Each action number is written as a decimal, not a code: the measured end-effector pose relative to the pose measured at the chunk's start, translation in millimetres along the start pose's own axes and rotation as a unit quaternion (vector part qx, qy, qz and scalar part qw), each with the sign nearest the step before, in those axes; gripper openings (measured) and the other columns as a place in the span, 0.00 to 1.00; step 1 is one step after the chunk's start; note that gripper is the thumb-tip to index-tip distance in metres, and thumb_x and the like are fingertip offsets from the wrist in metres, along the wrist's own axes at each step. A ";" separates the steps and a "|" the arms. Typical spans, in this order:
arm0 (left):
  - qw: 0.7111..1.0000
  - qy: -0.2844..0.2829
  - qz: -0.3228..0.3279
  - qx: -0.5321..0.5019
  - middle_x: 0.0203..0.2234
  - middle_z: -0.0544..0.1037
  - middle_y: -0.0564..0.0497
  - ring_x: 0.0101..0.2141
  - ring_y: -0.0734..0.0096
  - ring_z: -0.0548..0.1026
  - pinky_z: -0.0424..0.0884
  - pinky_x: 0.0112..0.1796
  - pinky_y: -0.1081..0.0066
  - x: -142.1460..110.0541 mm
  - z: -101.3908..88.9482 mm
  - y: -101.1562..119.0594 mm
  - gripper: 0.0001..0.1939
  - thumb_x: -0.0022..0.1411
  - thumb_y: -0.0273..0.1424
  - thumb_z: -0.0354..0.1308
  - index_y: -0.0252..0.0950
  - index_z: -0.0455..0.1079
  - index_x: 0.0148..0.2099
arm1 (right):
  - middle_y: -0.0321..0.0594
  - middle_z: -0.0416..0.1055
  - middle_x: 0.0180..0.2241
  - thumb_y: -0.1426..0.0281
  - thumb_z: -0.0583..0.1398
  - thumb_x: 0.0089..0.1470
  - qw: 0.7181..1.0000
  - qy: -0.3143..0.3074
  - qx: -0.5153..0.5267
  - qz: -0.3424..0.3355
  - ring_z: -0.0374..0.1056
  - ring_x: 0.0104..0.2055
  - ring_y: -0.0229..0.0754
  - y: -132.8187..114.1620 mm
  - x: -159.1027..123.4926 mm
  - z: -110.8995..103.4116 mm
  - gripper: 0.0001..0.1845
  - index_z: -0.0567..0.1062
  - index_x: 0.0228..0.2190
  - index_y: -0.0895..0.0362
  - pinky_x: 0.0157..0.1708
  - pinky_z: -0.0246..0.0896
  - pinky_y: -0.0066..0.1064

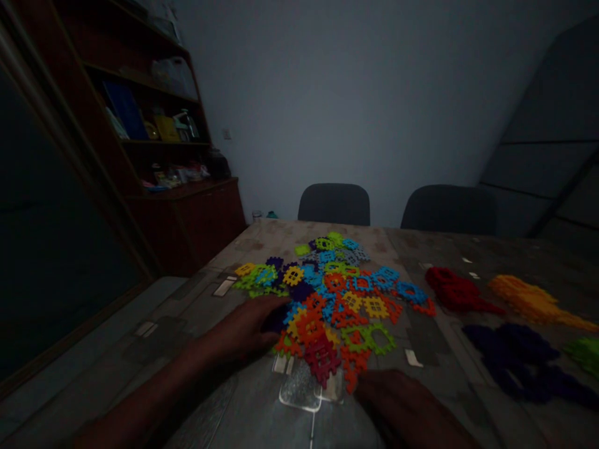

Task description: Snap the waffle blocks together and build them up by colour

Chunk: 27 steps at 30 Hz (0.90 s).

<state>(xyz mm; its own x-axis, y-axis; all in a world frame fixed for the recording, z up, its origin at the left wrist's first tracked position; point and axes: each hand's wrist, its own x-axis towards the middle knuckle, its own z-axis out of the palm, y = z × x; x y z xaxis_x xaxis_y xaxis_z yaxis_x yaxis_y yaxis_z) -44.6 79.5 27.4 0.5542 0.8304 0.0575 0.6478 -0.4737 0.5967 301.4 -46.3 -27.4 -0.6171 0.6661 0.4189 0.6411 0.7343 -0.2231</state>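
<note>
Behind everything you have a pale wall (350, 112), and beyond the left edge of the surface stands a cabinet (187, 218) with crowded shelves. The table (262, 415) spreads before you in a patterned grey-brown. Two dark chairs, one (334, 204) and another (449, 209), stand behind its far edge.

On the surface, the mixed pile (327, 293) of toothed pieces reaches from near the far edge toward you, and it stands between your hands and that edge. Further right lie the purple group (510, 355), the yellow group (528, 298), the red group (453, 290) and, at the side of the view, the green group (587, 354). The purple one lies between your right hand (402, 399) and the yellow one.

Your two hands are well apart. Your left hand (250, 321) is at the pile's left side, thumb and fingers spread about a dark purple piece (276, 319); I cannot tell if it grips. Your right fingertips are just beside an orange piece (354, 368); their grip is also unclear.
</note>
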 end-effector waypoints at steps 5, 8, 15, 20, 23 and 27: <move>0.999 0.007 -0.013 -0.045 0.60 0.74 0.46 0.57 0.50 0.72 0.64 0.59 0.53 3.9 -7.1 1.1 0.32 0.58 0.29 0.57 0.43 0.66 0.65 | 0.47 0.74 0.55 0.75 0.53 0.64 0.994 -0.022 0.074 0.079 0.71 0.54 0.46 -2.7 99.2 -19.2 0.21 0.72 0.56 0.53 0.53 0.66 0.38; 0.995 0.020 -0.033 -0.094 0.61 0.72 0.46 0.59 0.50 0.69 0.64 0.59 0.54 2.5 -19.1 -3.9 0.32 0.59 0.31 0.56 0.41 0.64 0.66 | 0.47 0.75 0.53 0.80 0.54 0.61 0.994 -0.078 0.042 0.069 0.69 0.54 0.47 14.0 158.8 -14.2 0.18 0.75 0.50 0.57 0.55 0.63 0.39; 0.972 -0.079 -0.028 -0.218 0.55 0.74 0.46 0.49 0.58 0.75 0.73 0.45 0.63 -6.6 -26.4 3.5 0.35 0.60 0.33 0.59 0.43 0.58 0.68 | 0.42 0.76 0.45 0.73 0.62 0.63 0.978 -0.200 -0.021 0.050 0.73 0.47 0.46 41.8 220.9 13.8 0.07 0.76 0.43 0.59 0.49 0.68 0.44; 0.949 -0.172 -0.037 -0.263 0.42 0.76 0.51 0.38 0.66 0.75 0.72 0.37 0.70 -14.6 -17.9 31.4 0.32 0.62 0.31 0.59 0.45 0.59 0.67 | 0.42 0.75 0.48 0.65 0.62 0.65 0.968 -0.242 -0.050 0.049 0.73 0.48 0.47 37.8 222.5 15.2 0.11 0.76 0.45 0.58 0.49 0.69 0.46; 0.956 -0.218 -0.007 -0.198 0.45 0.78 0.52 0.42 0.64 0.76 0.71 0.41 0.69 -20.5 -1.3 54.6 0.29 0.56 0.21 0.57 0.45 0.69 0.60 | 0.42 0.75 0.48 0.65 0.62 0.65 0.967 -0.246 -0.049 0.054 0.72 0.49 0.47 36.6 222.2 14.7 0.10 0.76 0.45 0.58 0.50 0.68 0.47; 0.964 -0.248 0.034 -0.089 0.45 0.80 0.53 0.43 0.62 0.77 0.71 0.43 0.67 -28.1 29.4 80.2 0.27 0.52 0.18 0.60 0.47 0.75 0.53 | 0.42 0.76 0.45 0.68 0.61 0.64 0.975 -0.203 -0.017 0.086 0.73 0.47 0.46 38.4 216.6 12.3 0.08 0.77 0.44 0.57 0.50 0.67 0.45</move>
<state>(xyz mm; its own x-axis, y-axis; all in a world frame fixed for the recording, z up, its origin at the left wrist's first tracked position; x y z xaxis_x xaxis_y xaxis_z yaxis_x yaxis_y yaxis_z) 7.1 9.5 50.1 0.8021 0.5364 -0.2625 0.5262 -0.4268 0.7355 186.7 127.8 43.9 -0.6240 0.7814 -0.0061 0.7620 0.6067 -0.2264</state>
